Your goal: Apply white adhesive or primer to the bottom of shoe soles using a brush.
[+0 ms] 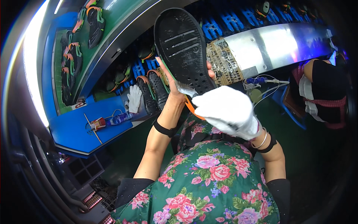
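A: Bare left hand (172, 83) is up in front of the chest, fingers curled round the edge of a black shoe (184, 48), sole turned toward the camera, toe pointing up.

B: And the right hand (228, 110)?

A: In a white glove, closed over the heel end of that shoe, where an orange strap (191, 108) pokes out below. Whether it also holds some small tool, I cannot tell.

B: What about holders around it?

A: Behind the shoe, blue racks (231, 19) run along a silver rail (268, 43), with dark shoes tucked among them. Two more black shoes (153, 93) lie on the blue bench (74, 130), beside a spare white glove (134, 98). A green belt (85, 41) at upper left carries several orange-strapped shoes.

B: Anything else on the bench?

A: A clear bottle (119, 118) lying on its side; contents unclear. Another person (324, 93) sits at far right.
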`<action>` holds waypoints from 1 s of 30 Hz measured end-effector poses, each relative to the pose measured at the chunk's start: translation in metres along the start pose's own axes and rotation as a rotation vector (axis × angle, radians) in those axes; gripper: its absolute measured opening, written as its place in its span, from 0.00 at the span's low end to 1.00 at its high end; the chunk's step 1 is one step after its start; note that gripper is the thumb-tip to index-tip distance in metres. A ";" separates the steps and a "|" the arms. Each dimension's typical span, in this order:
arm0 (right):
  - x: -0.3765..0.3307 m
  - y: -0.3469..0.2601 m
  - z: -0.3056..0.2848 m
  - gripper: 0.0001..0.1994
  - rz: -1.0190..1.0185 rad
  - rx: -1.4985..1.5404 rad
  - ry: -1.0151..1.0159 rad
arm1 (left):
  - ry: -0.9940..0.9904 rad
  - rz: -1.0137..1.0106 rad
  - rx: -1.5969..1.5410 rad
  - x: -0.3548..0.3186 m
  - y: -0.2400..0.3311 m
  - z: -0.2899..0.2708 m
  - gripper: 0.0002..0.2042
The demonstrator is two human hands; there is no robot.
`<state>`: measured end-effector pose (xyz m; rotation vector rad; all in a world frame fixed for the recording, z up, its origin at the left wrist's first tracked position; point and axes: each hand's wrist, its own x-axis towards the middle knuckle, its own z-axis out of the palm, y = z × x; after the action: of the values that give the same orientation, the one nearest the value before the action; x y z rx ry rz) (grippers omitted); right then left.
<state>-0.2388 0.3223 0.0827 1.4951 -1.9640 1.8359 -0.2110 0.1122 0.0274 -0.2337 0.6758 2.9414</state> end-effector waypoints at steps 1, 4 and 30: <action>0.000 0.002 -0.003 0.12 0.034 0.062 -0.007 | -0.072 0.027 -0.040 0.002 0.001 0.004 0.63; -0.002 0.006 -0.009 0.14 0.084 0.054 0.044 | -0.084 0.044 0.008 0.005 0.005 0.010 0.62; -0.013 -0.003 -0.014 0.10 0.280 0.219 0.132 | -0.231 0.156 0.165 0.022 0.031 0.013 0.51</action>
<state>-0.2374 0.3412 0.0811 1.1543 -2.0525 2.2626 -0.2388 0.0919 0.0483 0.1797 0.9316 2.9674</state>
